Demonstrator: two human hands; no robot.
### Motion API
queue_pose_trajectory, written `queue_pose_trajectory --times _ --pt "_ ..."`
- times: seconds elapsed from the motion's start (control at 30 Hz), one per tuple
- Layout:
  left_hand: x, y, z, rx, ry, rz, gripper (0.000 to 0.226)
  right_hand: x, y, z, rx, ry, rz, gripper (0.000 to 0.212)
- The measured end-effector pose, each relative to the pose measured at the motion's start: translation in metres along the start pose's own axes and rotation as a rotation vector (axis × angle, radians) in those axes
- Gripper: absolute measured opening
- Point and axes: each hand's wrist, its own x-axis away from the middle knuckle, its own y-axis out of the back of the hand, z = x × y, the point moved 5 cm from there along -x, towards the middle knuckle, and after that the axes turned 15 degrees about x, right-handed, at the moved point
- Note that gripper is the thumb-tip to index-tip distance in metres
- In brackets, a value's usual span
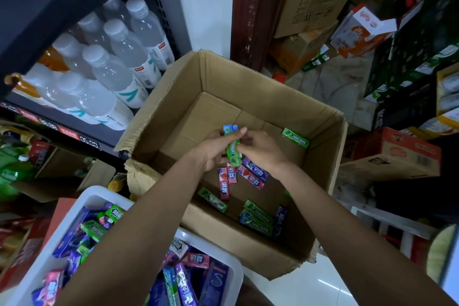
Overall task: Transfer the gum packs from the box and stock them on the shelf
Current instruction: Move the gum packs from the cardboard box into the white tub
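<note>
Step in hand: gathering. Packs are being collected out of the box, not yet stocked.

A small bundle of packs, green and blue, is held above the middle of the box. The left hand is curled round the bundle from the left side. The right hand is closed on it from the right, fingers pinching the upper part. The exact count in the bundle cannot be told; blue ends are seen at the top and a green end at the bottom.

Loose packs are left on the box floor: one green pack alone near the far right wall, red packs and a purple pack just below the hands, more green packs by the near wall. Roughly ten are left, so the box is judged far from cleared.

A white bin at lower left, beside the box, is already loaded with mixed packs. It is judged to be the stocking spot, though whether it sits on a shelf cannot be told.

Next move, judged: the bundle should be squared up and passed to one hand, so the other is freed for more pickups, or it should be carried left and down into the bin. The near box wall and the bin rim must be cleared on the way. A loose bundle could shed a pack if the grip is relaxed mid-carry.
</note>
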Motion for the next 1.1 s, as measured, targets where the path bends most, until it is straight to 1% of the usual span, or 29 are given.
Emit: queue_pose_trajectory --times 0.07,0.13,0.17,0.2,0.27,0.33,0.37,0.4,0.5,0.57,0.63,0.7,0.77,0.83,0.9,1.0,1.1 --pt "0.002 0.004 0.002 0.014 -0.005 -0.065 0.033 0.003 0.002 -0.006 -0.009 -0.022 -0.050 0.019" --pt "0.004 0.011 0.003 0.041 -0.015 -0.162 0.033 0.005 0.004 -0.022 0.093 -0.113 -0.143 0.024" --pt "0.006 0.014 0.003 0.058 -0.029 -0.187 0.031 0.006 0.001 -0.032 0.167 -0.153 -0.154 0.029" --pt "0.007 0.016 0.002 0.078 -0.046 -0.188 0.025 0.004 -0.005 -0.041 0.230 -0.180 -0.123 0.036" --pt "0.013 0.016 0.000 0.114 -0.069 -0.151 0.009 0.000 -0.024 -0.055 0.330 -0.207 -0.013 0.058" --pt "0.020 0.016 -0.002 0.133 -0.081 -0.132 0.008 -0.005 -0.039 -0.062 0.479 -0.218 0.039 0.076" --pt "0.023 0.017 -0.003 0.139 -0.089 -0.131 0.009 -0.007 -0.042 -0.061 0.558 -0.212 0.029 0.077" --pt "0.026 0.017 -0.004 0.142 -0.099 -0.133 0.010 -0.009 -0.043 -0.059 0.615 -0.202 0.014 0.073" --pt "0.039 0.018 -0.007 0.183 -0.116 -0.144 0.010 -0.010 -0.041 -0.051 0.675 -0.189 -0.012 0.062" --pt "0.049 0.018 -0.009 0.210 -0.138 -0.139 0.009 -0.008 -0.037 -0.048 0.615 -0.192 -0.026 0.047" --pt "0.058 0.018 -0.011 0.217 -0.177 -0.117 0.008 -0.004 -0.029 -0.043 0.422 -0.224 -0.054 0.025" --pt "0.070 0.017 -0.013 0.204 -0.225 -0.090 0.007 0.004 -0.019 -0.033 0.226 -0.221 -0.074 0.017" --pt "0.084 0.017 -0.016 0.173 -0.283 -0.077 0.008 0.016 -0.007 -0.016 0.061 -0.183 -0.129 0.009" --pt "0.101 0.017 -0.020 0.147 -0.345 -0.067 0.008 0.032 0.004 0.003 -0.109 -0.138 -0.193 0.011" --pt "0.121 0.020 -0.023 0.139 -0.399 -0.052 0.008 0.049 0.007 0.021 -0.248 -0.109 -0.212 0.014" --pt "0.161 0.030 -0.020 0.100 -0.482 -0.021 0.012 0.080 0.002 0.050 -0.348 -0.049 -0.238 0.016" --pt "0.200 0.052 -0.002 0.031 -0.536 -0.019 0.009 0.118 -0.022 0.076 -0.381 0.014 -0.250 0.013"
